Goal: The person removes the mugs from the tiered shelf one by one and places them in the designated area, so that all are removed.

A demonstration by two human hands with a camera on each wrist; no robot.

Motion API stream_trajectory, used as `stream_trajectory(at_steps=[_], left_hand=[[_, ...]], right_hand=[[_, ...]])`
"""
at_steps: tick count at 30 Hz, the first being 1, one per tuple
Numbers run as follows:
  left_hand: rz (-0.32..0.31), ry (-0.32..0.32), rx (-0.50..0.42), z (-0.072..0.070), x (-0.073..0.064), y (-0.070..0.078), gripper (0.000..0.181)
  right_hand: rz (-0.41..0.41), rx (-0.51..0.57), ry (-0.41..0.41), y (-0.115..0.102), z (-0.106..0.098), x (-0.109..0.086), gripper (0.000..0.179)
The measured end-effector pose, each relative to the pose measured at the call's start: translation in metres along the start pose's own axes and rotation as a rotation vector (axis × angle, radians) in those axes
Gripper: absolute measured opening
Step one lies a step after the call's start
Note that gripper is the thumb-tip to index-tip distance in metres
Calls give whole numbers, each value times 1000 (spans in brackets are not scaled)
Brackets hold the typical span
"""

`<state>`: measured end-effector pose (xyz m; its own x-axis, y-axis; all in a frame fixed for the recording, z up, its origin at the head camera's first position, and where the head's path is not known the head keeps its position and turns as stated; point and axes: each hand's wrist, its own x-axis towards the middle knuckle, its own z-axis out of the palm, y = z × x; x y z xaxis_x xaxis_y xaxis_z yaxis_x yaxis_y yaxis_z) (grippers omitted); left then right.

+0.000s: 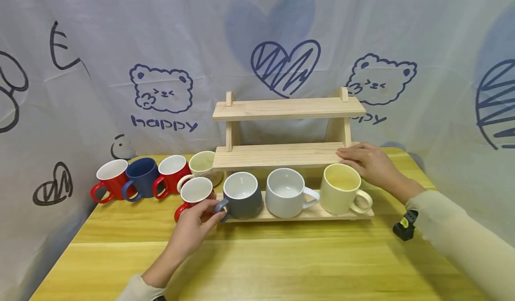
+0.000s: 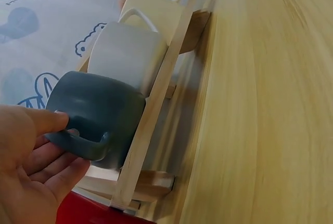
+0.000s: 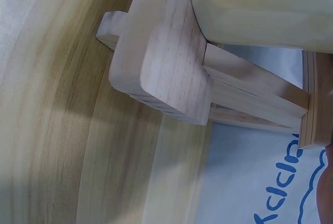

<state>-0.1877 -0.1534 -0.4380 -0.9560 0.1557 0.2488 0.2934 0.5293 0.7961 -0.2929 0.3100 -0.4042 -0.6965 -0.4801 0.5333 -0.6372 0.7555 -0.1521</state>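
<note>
Look, the left hand [image 1: 191, 227] pinches the handle [image 2: 91, 150] of a gray cup [image 1: 243, 202] at the left end of the wooden rack's [image 1: 287, 108] bottom board [image 1: 263, 208]. Beside it on that board sit a white cup [image 1: 285, 198] and a yellow cup [image 1: 339, 196]. The right hand [image 1: 372, 164] touches the rack's middle board [image 1: 277, 154] at its right end; I cannot tell if it grips. Left of the rack, five more cups [image 1: 142, 178] stand on the counter [image 1: 281, 265].
</note>
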Motion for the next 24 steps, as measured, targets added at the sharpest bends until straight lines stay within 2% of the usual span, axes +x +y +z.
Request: stream_trajectory(at_steps=[5, 11, 18, 24], left_hand=[[-3, -8, -104, 2, -1, -3, 25], [-29, -14, -178, 1, -2, -6, 26], [-123, -53, -261, -1, -4, -3, 26], [-221, -63, -394, -2, -8, 1, 25]], right_hand=[[0, 5, 5, 1, 0, 0, 32], [14, 4, -3, 1, 0, 0, 32], [19, 6, -2, -3, -2, 0, 32], [22, 3, -6, -3, -2, 1, 32]])
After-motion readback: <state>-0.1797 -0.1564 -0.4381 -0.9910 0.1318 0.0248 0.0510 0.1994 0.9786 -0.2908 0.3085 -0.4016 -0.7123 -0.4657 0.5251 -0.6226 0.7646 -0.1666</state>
